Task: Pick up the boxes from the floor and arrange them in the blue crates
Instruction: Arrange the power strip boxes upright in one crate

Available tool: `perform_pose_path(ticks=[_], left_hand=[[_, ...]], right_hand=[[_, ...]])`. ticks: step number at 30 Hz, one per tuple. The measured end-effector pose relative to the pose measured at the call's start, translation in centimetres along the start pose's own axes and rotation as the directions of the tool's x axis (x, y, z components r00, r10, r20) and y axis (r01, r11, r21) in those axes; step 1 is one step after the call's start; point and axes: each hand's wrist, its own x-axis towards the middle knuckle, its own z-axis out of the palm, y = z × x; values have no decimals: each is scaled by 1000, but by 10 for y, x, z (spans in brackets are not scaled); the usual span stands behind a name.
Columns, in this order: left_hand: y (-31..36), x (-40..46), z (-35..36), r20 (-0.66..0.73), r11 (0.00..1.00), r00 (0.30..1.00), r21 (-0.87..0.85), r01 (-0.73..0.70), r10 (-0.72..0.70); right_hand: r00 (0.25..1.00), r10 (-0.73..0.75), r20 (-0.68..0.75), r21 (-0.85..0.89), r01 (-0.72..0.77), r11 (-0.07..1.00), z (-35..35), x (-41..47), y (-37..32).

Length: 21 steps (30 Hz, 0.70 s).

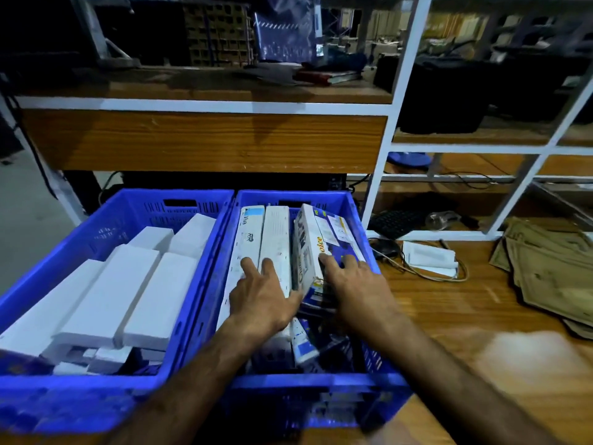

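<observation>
- Boxes: plain white boxes (106, 290) fill the left blue crate (106, 216), left of the right blue crate (324, 200).
- Left hand (261, 300) lies flat, fingers straight, on the long cartons (263, 239) in the right crate.
- Right hand (356, 284) presses the printed box (309, 248), tilted on edge, with relaxed fingers.
- Cardboard looks light, stiff, crushable; hold long sides.

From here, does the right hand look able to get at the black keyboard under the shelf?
Probably yes. The right hand is in the right crate; the keyboard lies just beyond its far right corner, with only loose cables on the wooden floor between, nothing covering it.
</observation>
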Motion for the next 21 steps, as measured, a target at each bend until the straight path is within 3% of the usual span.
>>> perform_pose_path(ticks=[3, 7, 10, 13, 15, 17, 21], left_hand=[[-3, 0, 4, 10, 998, 1000, 50, -27, 26], [-3, -1, 4, 8, 996, 997, 36, -77, 77], [-3, -5, -3, -40, 988, 991, -83, -131, 128], [0, -5, -10, -3, 937, 984, -304, -171, 179], [6, -3, -14, 18, 829, 985, -543, -135, 173], [11, -4, -22, 21, 640, 990, -765, -72, 136], [2, -6, -38, 18, 400, 999, -916, 0, 39]], right_hand=[[993, 0, -116, -46, -6, 999, 19, -1, 0], [977, -45, -207, 36, 54, 998, 28, -1, 5], [963, -33, -267, 76, 55, 996, 22, -5, 6], [938, 42, -343, 155, 12, 988, 10, -6, 1], [924, 79, -374, 187, -8, 982, 5, -7, -5], [902, 86, -422, 206, 3, 979, 1, -7, -12], [856, 9, -516, 195, 107, 975, -9, -2, -33]])
